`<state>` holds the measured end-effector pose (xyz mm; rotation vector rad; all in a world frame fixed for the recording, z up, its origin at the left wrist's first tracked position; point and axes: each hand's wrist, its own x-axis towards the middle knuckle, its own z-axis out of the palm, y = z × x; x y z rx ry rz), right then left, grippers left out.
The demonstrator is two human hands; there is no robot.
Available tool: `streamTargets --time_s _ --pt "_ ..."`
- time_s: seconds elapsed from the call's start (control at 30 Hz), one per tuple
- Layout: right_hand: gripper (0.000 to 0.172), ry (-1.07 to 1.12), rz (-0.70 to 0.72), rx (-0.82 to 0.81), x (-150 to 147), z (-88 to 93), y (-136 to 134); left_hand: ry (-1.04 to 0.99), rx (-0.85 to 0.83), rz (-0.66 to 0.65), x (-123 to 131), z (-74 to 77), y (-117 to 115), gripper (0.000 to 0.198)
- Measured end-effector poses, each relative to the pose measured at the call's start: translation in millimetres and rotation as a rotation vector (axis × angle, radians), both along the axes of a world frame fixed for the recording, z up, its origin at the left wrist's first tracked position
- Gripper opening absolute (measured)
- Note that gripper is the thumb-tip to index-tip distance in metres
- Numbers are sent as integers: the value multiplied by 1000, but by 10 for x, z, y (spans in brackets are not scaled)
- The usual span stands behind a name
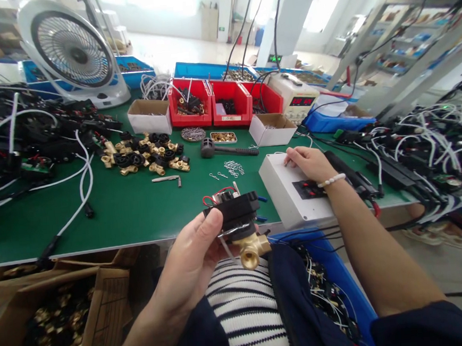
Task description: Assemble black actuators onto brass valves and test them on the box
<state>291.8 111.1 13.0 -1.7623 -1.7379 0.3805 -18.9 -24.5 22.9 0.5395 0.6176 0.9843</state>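
My left hand [199,255] is closed around a motorised brass valve, whose black actuator housing [234,212] sits on top of a brass valve body [250,250]. A red wire loops over the housing, and the valve's open port faces me. It is held up in front of the table's near edge. My right hand [308,162] rests on a white box [275,183] with a black terminal panel [309,189]. Its fingers are pinched together at the far left corner of the box's top, on a small part mostly hidden by the fingertips.
Brass and black valve parts [145,153] lie in a pile, near a black mallet [229,149], cotter pins [233,168] and a hex key tool [169,179]. Red bins [231,106], a fan [73,52] and a power supply [297,96] stand behind. Cabled units [421,147] crowd the right.
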Motion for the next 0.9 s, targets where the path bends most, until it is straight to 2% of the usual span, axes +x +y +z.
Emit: streamTargets --time_s 0.3,0.4,0.77,0.9 --pt "52 -4 4 6 3 -7 6 38 -15 19 3 109 -40 48" --pt "51 -5 4 6 6 -10 8 34 -2 16 -4 103 -35 52" --pt "52 -6 3 7 5 -16 10 15 -14 22 -12 94 -40 49" --pt "53 -12 3 10 10 -17 8 -23 37 52 -14 53 -18 50"
